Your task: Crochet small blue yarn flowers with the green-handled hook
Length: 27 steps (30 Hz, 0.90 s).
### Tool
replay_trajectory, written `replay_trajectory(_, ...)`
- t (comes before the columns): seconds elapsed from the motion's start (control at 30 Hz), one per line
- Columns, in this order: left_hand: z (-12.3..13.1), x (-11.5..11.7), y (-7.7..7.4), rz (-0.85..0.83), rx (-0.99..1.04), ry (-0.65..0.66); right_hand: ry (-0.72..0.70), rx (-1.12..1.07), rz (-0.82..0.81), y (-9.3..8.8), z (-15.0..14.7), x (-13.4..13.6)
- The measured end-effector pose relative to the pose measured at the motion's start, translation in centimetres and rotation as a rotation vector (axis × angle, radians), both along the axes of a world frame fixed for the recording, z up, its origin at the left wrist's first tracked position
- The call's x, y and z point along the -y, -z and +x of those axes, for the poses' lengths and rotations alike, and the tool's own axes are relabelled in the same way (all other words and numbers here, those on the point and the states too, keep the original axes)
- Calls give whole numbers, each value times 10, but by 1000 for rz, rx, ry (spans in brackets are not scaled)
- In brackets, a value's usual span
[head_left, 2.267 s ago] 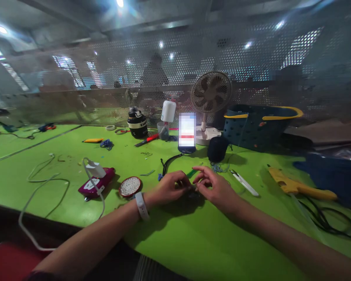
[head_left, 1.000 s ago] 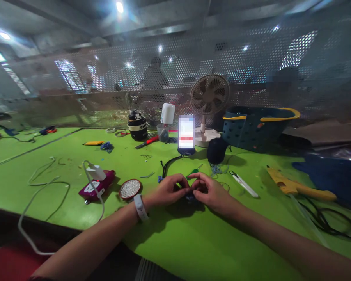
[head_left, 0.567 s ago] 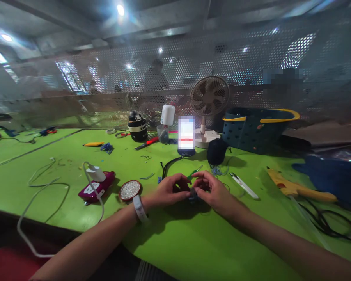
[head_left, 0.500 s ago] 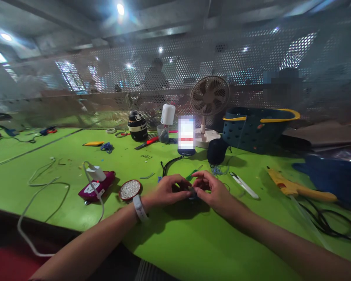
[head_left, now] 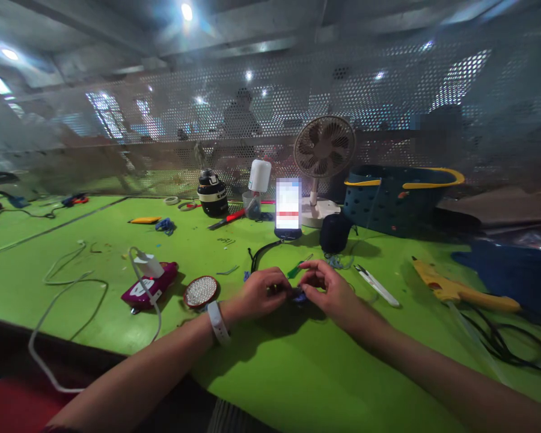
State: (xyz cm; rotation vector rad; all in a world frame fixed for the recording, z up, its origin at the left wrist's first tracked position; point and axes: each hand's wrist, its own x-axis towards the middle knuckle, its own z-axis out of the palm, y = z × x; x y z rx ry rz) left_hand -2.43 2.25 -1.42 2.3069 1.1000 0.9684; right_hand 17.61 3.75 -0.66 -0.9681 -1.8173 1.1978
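Over the front middle of the green table [head_left: 270,379], my two hands meet around a small dark blue piece [head_left: 301,297], too small and shaded to tell its kind. My left hand [head_left: 267,293], with a white band on the wrist, pinches at its left side. From the right, my right hand [head_left: 328,293] holds it between thumb and fingertips, the other fingers curled loosely. Just beyond the fingertips lies a green-handled tool [head_left: 294,272] with a thin shaft. A round dish of white beads [head_left: 201,291] sits left of my left hand, and a white-handled cutter [head_left: 376,285] lies right of my right hand.
A yellow glue gun [head_left: 464,291] with a black cord lies at the right. Behind stand a phone [head_left: 288,207], a fan [head_left: 324,147], a dark yarn spool [head_left: 334,233] and a blue-green basket [head_left: 388,207]. A purple power strip [head_left: 151,285] with white cables occupies the left.
My left hand has drawn slightly left and its fingers have closed more. A little more of the blue piece shows between my hands. The things on the table stay put.
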Motion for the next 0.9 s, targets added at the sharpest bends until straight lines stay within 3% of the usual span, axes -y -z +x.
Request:
replay_trajectory(0.13, 2, 2, 0, 45, -67, 15, 72, -72, -130, -8, 2, -6)
replay_trajectory(0.2, 3, 3, 2, 54, -106, 20, 95, -21, -111, -16, 6, -8)
replay_trajectory(0.37, 3, 3, 6, 63, -125, 15, -136, 356, 183, -29, 19, -12)
replay_trajectory(0.47, 2, 2, 6, 67, -111, 32, -201, 531, 427, -24, 21, -14)
replay_trajectory(0.57, 2, 1, 7, 84, -97, 37, -270, 600, 543, -17, 17, -14)
replay_trajectory(0.7, 2, 0, 8, 82, -99, 22, -302, 671, 509, -15, 12, -14)
replay_trajectory(0.9, 0, 1, 6, 86, -152, 1, -227, 713, 422, -14, 17, -19)
